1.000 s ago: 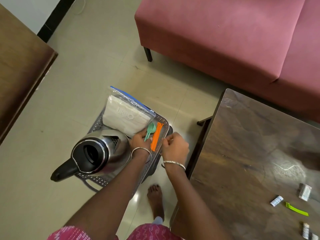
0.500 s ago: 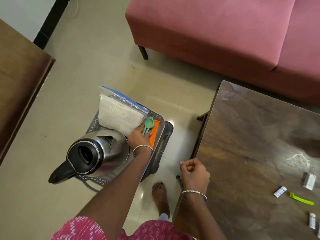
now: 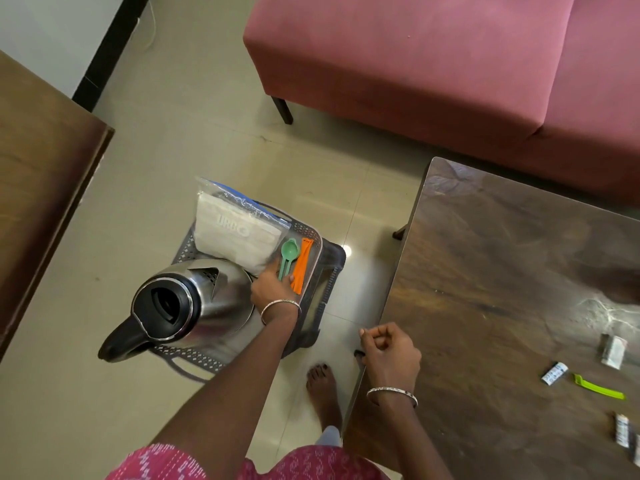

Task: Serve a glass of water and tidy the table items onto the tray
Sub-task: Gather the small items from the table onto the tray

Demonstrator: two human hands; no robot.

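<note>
Left grip: the left hand (image 3: 273, 289) is lying over the handles of the green spoons (image 3: 289, 252); I cannot tell whether it is pinching or only touching them.
Right grip: the right hand (image 3: 388, 348) is curling its fingers together on nothing, hovering at the table (image 3: 502, 271) edge.
Tray: the tray (image 3: 318, 249) is carrying the kettle (image 3: 194, 299), zip bag (image 3: 235, 230), green spoons and orange strip (image 3: 301, 268).
Table: it is bearing small packets (image 3: 613, 351) and a green clip (image 3: 599, 388).

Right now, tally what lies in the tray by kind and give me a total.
Steel kettle: 1
Zip bag: 1
Green spoon: 1
Orange strip: 1
Total: 4 in the tray
</note>
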